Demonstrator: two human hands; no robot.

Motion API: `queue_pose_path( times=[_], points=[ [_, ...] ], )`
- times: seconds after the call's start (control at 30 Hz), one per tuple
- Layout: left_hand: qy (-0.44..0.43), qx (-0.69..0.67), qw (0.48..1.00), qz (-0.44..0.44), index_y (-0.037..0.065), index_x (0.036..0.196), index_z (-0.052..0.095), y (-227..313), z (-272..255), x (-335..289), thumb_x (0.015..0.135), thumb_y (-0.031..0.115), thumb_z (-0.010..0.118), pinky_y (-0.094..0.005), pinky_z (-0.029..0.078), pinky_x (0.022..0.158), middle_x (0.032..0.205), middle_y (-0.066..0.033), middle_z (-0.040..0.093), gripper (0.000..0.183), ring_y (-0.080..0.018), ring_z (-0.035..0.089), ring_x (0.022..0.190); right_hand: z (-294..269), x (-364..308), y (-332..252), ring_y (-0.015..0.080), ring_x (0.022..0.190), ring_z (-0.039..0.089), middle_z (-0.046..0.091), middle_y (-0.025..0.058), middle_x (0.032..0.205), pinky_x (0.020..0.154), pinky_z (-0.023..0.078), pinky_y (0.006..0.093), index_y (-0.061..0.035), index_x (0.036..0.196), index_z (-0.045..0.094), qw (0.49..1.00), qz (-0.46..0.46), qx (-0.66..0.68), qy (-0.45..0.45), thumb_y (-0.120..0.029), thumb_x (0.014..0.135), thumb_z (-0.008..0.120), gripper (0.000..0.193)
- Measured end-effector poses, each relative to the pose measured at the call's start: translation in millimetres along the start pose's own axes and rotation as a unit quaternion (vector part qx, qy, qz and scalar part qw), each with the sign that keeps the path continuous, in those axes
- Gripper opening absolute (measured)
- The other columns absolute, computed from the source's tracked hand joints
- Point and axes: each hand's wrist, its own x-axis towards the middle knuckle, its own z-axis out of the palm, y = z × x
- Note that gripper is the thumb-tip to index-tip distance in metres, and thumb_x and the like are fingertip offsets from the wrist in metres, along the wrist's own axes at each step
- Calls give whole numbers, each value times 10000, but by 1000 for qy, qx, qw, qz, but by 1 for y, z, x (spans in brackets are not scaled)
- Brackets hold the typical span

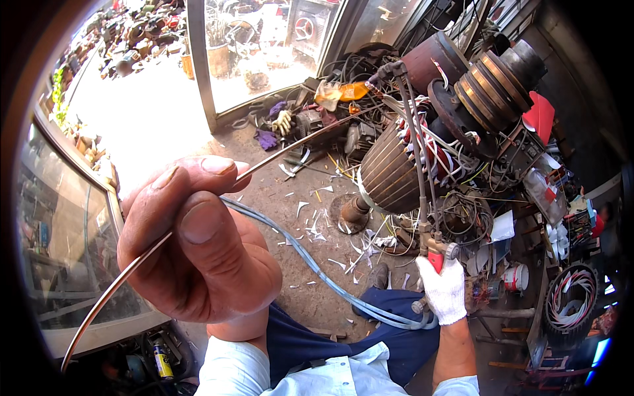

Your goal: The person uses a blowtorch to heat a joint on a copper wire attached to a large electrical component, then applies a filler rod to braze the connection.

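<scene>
My bare left hand (221, 254) is raised close to the camera, thumb and fingers pinched on a thin copper-coloured brazing rod (284, 149). One end of the rod curves down at the lower left; the other reaches toward the wires of a large motor rotor (391, 173). In a white knit glove, my right hand (442, 290) is closed round the red-marked handle of a gas torch (423, 221). The torch's long tubes rise to its head (394, 68), beside the rotor's wire ends. No flame can be made out. Blue-grey hoses (300, 251) run from near my right hand behind my left.
Copper-coloured slip rings (492, 84) top the rotor, with white and red leads below. A round metal stand (349, 214) is under it. White scraps (317, 228) litter the floor. Gloves (267, 137) lie by the glass door frame (201, 66). A wound stator (571, 297) stands at right.
</scene>
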Motion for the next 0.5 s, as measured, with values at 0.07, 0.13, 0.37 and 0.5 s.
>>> queue_pose_path(
  times=[0.07,0.13,0.37,0.5],
  points=[
    [0,-1,1000,-1,-47,1099,657,0,0,0,1027,196,588,-296,541,643,899,-172,718,263,-197,671,753,2,-1,-2,95,590,570,623,43,768,542,481,276,-15,1289,579,1000,12,11,6,-84,911,697,402],
    [1,-2,1000,-2,-46,1100,656,0,0,-1,1027,195,587,-295,541,644,900,-172,718,261,-196,671,753,3,-3,-6,89,596,570,633,36,752,554,481,280,-19,1293,599,1000,23,16,6,-108,914,700,402],
    [7,1,1000,-3,-50,1098,654,1,1,-1,1026,192,586,-290,543,646,900,-177,716,261,-197,675,736,-1,-5,-4,104,562,574,606,37,723,515,482,277,-6,1256,583,1000,11,-2,-5,-84,912,693,370],
    [-4,6,1000,0,-53,1100,651,0,-1,-1,1025,188,586,-287,543,648,901,-181,715,261,-201,676,722,0,-6,-5,111,541,576,597,40,713,494,481,278,0,1237,579,1000,20,3,-2,-68,905,693,357]
  ],
)
